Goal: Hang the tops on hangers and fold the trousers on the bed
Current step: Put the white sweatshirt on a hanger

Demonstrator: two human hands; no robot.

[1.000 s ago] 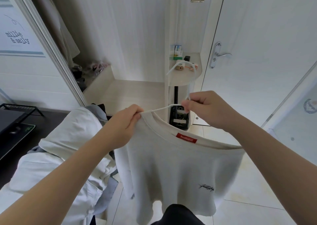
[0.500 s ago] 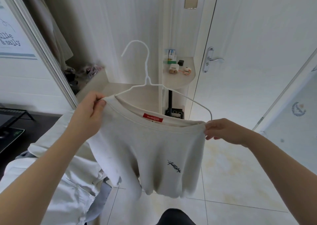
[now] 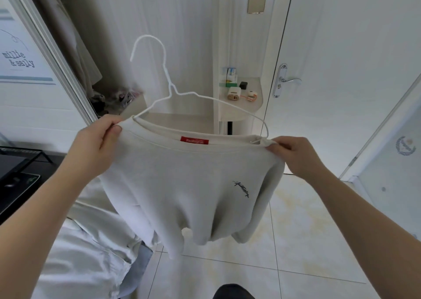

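At the lower left of the frame lies a heap of pale clothes (image 3: 91,253), with tiled floor (image 3: 296,253) spreading across the lower right. Both forearms reach up from the bottom corners. The left hand (image 3: 95,143), left of centre, has its grip closed on the shoulder seam of a white top (image 3: 182,184), thumb and fingers pinching the cloth at the collar's edge. The right hand (image 3: 296,155), right of centre, pinches the other shoulder in the same way, its grip narrow on the fabric. The top hangs in the air between the hands, in the middle of the frame, front toward the camera, with a red label (image 3: 194,140) inside the neck and a small dark script mark (image 3: 242,188) on the chest. A white wire hanger (image 3: 169,86) sits in the neck opening, its ends tucked at the shoulders and its hook standing above the collar. Beyond, a rounded shelf (image 3: 241,109) carries small items, and a white door (image 3: 353,47) with a metal handle (image 3: 287,81) fills the upper right.
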